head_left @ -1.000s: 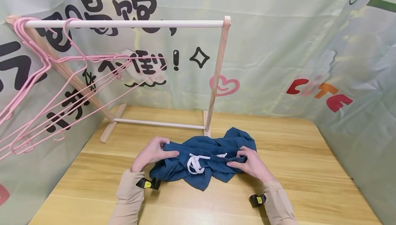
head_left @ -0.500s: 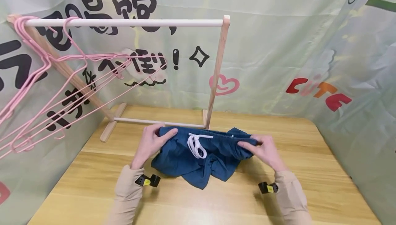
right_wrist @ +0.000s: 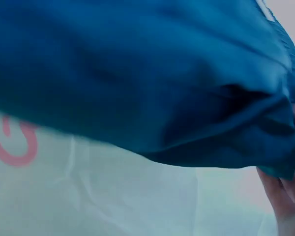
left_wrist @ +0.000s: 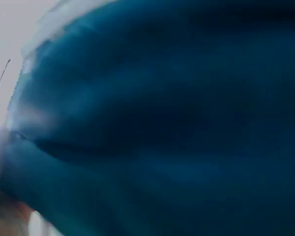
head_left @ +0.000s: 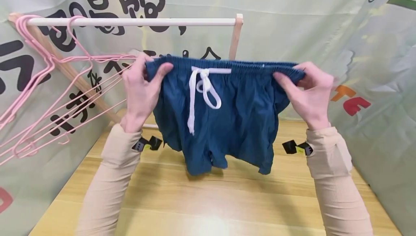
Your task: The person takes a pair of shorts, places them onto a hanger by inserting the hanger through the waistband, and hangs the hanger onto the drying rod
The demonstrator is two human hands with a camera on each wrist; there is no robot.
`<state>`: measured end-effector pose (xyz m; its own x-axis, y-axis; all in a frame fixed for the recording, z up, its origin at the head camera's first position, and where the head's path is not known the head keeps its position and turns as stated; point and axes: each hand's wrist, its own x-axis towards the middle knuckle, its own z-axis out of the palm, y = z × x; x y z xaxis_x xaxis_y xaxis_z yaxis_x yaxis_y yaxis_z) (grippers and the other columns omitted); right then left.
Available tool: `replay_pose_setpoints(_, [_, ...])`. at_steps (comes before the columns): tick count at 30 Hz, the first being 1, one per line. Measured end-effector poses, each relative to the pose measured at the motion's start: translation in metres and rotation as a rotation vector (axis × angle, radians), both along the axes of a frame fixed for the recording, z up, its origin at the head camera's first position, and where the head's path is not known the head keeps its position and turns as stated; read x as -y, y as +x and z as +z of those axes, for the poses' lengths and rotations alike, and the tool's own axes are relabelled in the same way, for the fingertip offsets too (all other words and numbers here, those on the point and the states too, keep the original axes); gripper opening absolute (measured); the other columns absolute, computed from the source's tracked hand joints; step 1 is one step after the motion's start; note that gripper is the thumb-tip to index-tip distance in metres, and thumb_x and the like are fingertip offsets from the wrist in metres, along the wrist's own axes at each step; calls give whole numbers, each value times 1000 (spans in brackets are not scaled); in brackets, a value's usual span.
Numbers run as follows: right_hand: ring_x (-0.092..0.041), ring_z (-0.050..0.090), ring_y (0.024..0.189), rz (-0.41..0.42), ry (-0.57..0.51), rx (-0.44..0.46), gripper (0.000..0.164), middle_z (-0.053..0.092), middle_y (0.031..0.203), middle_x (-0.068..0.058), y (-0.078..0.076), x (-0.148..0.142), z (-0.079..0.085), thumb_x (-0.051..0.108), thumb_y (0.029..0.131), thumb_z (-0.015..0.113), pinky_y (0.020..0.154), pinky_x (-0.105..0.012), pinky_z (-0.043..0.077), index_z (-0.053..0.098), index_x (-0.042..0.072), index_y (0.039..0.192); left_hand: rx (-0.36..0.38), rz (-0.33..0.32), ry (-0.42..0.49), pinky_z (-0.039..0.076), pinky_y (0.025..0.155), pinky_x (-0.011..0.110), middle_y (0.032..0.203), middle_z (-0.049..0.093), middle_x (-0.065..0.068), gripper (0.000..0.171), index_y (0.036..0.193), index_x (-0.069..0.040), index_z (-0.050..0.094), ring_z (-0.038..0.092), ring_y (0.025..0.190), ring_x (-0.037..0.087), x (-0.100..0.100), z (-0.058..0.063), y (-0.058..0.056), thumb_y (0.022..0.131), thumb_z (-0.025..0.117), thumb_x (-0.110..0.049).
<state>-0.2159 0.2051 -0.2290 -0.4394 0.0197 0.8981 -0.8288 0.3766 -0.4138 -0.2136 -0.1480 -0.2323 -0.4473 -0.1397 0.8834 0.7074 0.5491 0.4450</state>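
Note:
Dark blue shorts (head_left: 227, 117) with an elastic waistband hang spread out above the table in the head view. My left hand (head_left: 141, 90) pinches one end of the waistband, thumb in front. At the opposite end, my right hand (head_left: 310, 93) grips the band between thumb and fingers. A white drawstring (head_left: 208, 88), tied in a bow, dangles from the waist's front. Blurred blue cloth (left_wrist: 162, 123) fills most of the left wrist view. In the right wrist view, the right hand's fingers (right_wrist: 280, 196) show beside the cloth at the right edge.
A rack with a white top rail (head_left: 146, 22) and wooden posts stands behind the shorts. Several pink hangers (head_left: 45, 61) hang at its left end. The wooden table (head_left: 208, 207) lies below, with a printed fabric backdrop (head_left: 308, 41) around it.
Both hands have lifted the shorts by the waistband from the table and moved farther apart. The crumpled shorts now hang open with their legs down.

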Motion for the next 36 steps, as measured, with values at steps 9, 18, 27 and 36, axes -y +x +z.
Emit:
replay_pose_setpoints(9, [-17, 67, 76, -289, -26, -200, 23, 72, 79, -15, -9, 9, 15, 9, 81, 82, 81, -9, 47, 68, -10, 82, -303, 139, -205, 34, 58, 27, 67, 60, 18, 36, 81, 6, 57, 59, 58, 33, -1, 24, -17, 91, 74, -25])
replay_pose_setpoints(18, [-28, 57, 85, -271, 577, 85, 13, 64, 99, -17, 7, -14, -64, 1, 82, 79, 75, -31, 46, 70, -2, 90, -125, -140, -484, 55, 74, 31, 92, 72, 13, 30, 68, -5, 54, 69, 84, 26, 17, -67, 0, 87, 77, -10])
replay_pose_setpoints(27, [-20, 49, 78, -206, 791, 139, 23, 55, 106, -13, 5, -14, -77, -10, 88, 54, 68, -38, 43, 68, 7, 90, -20, -588, -333, 50, 88, 22, 73, 63, 6, 35, 65, -7, 48, 64, 81, 17, 6, -80, 3, 82, 77, 3])
replay_pose_setpoints(36, [-13, 46, 57, -227, 773, 147, 16, 57, 75, -1, 6, -12, -73, 7, 84, 52, 56, -30, 37, 63, 11, 73, -175, 144, -744, 39, 74, 43, 57, 59, 4, 48, 71, -9, 65, 47, 60, 23, 23, -77, 0, 89, 71, -54])
